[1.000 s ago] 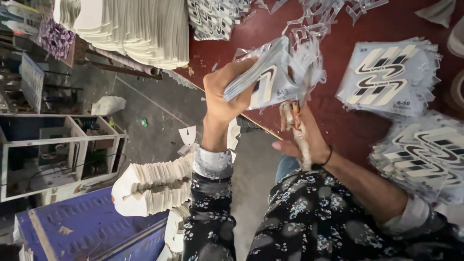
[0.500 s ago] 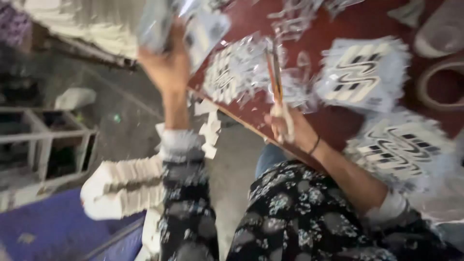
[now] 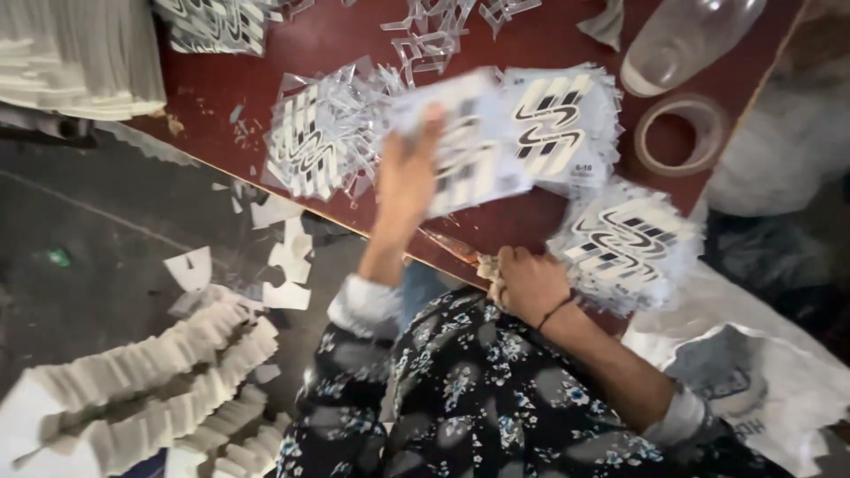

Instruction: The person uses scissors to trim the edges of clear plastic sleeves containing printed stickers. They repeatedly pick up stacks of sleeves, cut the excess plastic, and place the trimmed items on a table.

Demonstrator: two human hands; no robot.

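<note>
Left hand (image 3: 409, 173): raised over the dark red table (image 3: 354, 40), fingers closed around a blurred bundle of clear sheets (image 3: 465, 146) printed with black-and-white striped shapes; the bundle sits above the table's near edge, between two stacks lying on the surface. Right hand (image 3: 524, 281): at the table's near edge, curled into a loose fist around the handle of a thin orange-tinted tool (image 3: 453, 248) that points left along the edge; its exact kind cannot be told. A dark band circles that wrist. Stack of printed sheets, left (image 3: 310, 142): flat on the table, edges ragged, just beside the held bundle. Stack, centre-right (image 3: 567, 124): flat, partly behind the bundle. Stack, near right (image 3: 624, 243): at the table's edge, touching or just beside the right hand. Roll of clear tape (image 3: 680, 133): flat on the table, right side. Clear plastic bottle (image 3: 686, 40): lying beyond the tape. White cut scraps (image 3: 283, 257): scattered on the grey floor below the table edge. White stacked pieces (image 3: 142, 398): heaped on the floor, lower left.
</note>
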